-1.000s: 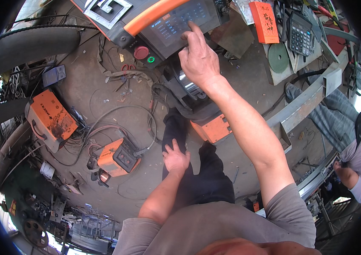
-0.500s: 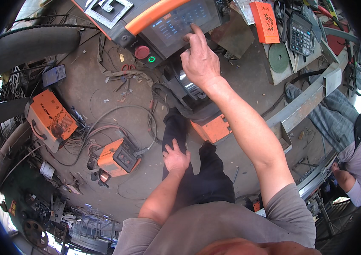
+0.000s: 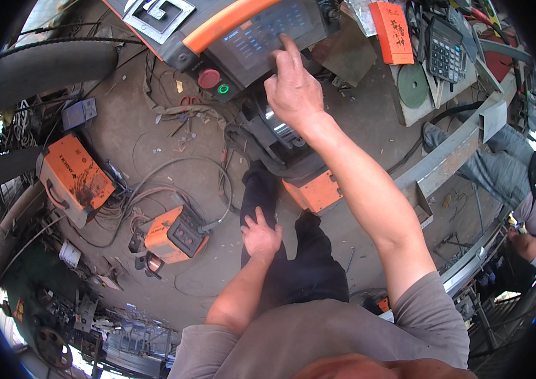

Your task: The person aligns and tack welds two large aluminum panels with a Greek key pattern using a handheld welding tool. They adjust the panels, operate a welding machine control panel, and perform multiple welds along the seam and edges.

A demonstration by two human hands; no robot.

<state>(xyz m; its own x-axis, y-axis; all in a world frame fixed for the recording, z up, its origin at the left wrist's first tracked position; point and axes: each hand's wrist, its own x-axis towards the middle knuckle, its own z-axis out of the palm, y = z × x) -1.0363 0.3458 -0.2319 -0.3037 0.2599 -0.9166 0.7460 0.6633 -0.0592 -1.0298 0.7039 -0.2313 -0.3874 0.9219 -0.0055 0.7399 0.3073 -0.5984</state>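
Note:
My right hand [image 3: 296, 91] reaches up to the touch screen [image 3: 249, 49] of an orange and dark grey machine. Its index finger is stretched to the glass, the other fingers partly bent, and nothing is held. Beside the screen sit a red push button [image 3: 209, 78] and a green-ringed button [image 3: 223, 89]. An orange bar handle [image 3: 230, 24] runs along the panel's top, and a pale metal cutout plate [image 3: 160, 19] lies on the machine. My left hand [image 3: 261, 237] rests on my dark trouser leg with fingers spread, empty.
Two orange machine units, one [image 3: 75, 177] at left and one [image 3: 170, 234] nearer, stand among cables. A calculator [image 3: 445, 50], orange box [image 3: 391, 35] and green disc [image 3: 412, 86] lie on a bench at upper right. A steel beam [image 3: 451, 164] runs at right, beside another person [image 3: 501, 167].
My right index finger stays at the screen, the hand shifted very slightly left. My left hand has not moved. The other person's arm at the right has moved upward.

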